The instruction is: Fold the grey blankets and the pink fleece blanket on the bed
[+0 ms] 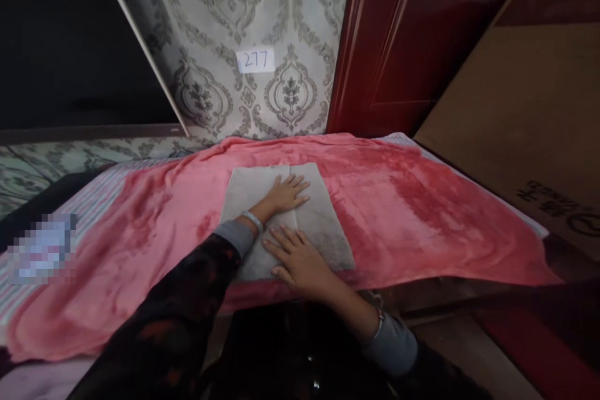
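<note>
A grey cloth [328, 225] lies spread flat on a pink plush blanket [394, 200], with a crease line running down its middle. My left hand [285, 194] rests flat on the cloth's upper part, fingers spread and pointing right. Nearer to me, my right hand [300, 259] lies palm down on the cloth's lower part, its fingers apart and pointing up and left. Neither hand grips anything. Parts of the cloth's left and lower edges are hidden behind my arms.
The blanket covers a table with a striped cloth [100, 200] beneath it. A dark screen [79, 44] stands at the left, a large cardboard box [525, 100] at the right. Behind are a patterned wall with a paper label [255, 60] and a red door [398, 31].
</note>
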The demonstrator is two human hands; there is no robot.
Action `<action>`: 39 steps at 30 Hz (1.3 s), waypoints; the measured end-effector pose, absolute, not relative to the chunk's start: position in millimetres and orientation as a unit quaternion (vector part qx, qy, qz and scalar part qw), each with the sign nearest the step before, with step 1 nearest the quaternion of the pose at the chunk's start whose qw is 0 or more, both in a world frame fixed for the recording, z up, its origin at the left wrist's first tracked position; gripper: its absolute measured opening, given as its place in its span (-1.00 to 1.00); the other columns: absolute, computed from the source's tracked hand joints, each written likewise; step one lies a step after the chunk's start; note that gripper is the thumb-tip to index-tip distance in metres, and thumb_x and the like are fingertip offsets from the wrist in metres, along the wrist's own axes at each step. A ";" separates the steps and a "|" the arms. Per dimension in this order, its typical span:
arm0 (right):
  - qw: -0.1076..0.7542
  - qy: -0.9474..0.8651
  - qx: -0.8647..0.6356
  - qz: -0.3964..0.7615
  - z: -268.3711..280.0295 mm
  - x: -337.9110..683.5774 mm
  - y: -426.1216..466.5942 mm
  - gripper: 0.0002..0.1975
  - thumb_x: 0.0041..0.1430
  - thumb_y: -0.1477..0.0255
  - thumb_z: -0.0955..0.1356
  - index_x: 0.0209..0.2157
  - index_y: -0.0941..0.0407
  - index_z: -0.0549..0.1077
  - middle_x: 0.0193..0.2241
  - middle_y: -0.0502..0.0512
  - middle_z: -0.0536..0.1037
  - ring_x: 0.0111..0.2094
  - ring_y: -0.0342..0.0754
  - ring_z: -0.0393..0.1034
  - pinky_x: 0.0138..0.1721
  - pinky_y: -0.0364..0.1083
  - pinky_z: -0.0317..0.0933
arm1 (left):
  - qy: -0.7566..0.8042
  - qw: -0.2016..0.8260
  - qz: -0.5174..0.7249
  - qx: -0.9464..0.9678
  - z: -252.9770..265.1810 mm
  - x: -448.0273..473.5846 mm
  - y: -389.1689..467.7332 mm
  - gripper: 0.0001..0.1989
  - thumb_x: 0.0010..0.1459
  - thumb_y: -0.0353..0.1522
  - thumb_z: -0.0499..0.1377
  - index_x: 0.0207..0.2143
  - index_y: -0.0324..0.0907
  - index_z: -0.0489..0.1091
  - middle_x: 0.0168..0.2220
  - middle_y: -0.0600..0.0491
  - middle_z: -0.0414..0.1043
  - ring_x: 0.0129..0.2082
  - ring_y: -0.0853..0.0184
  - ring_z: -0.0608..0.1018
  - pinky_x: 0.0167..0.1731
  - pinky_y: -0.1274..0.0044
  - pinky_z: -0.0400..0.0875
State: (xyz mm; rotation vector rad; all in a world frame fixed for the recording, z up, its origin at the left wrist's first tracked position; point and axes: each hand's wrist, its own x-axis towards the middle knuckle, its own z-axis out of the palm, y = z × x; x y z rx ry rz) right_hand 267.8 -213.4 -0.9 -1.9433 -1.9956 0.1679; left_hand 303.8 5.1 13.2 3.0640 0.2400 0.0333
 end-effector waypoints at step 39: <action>0.339 -0.588 -0.718 -0.151 -42.9 295.6 -289.3 -0.61 0.30 0.54 0.22 0.07 0.07 0.49 0.11 0.15 0.47 0.20 0.11 0.21 0.23 0.24 0.04 | 0.232 -0.001 0.187 0.955 -17.7 125.9 -161.3 -0.51 0.30 -0.24 0.08 0.25 -0.14 0.29 0.24 -0.16 0.33 0.21 0.02 0.36 0.14 0.17 0.27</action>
